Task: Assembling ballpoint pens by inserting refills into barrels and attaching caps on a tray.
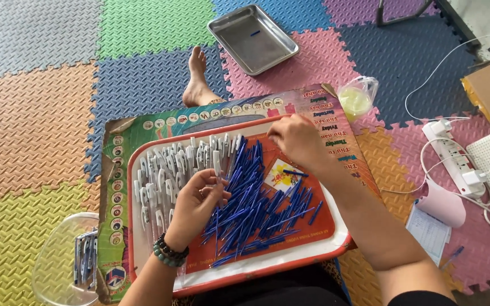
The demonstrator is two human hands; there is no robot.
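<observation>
The left hand (pixel 195 201) grips a white pen cap (pixel 217 162) over the red tray (pixel 290 262). The right hand (pixel 295 139) pinches closed above the blue refills (pixel 250 198); what it holds is hidden.

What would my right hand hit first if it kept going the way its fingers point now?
Likely the far red rim of the tray, just beyond the right hand, whose fingertips point up and left over the tray's far edge. Past it lies the colourful printed board. Height above the rim is unclear.

Blue pen refills (pixel 256 198) heaped beside white pen barrels (pixel 165 170), on a red tray (pixel 290 263) with a white rim. Foam floor mats (pixel 41 124) in orange, green, yellow, blue, pink and purple squares. Shiny silver metal tray (pixel 253 38). Green bead bracelet (pixel 168 253).
</observation>
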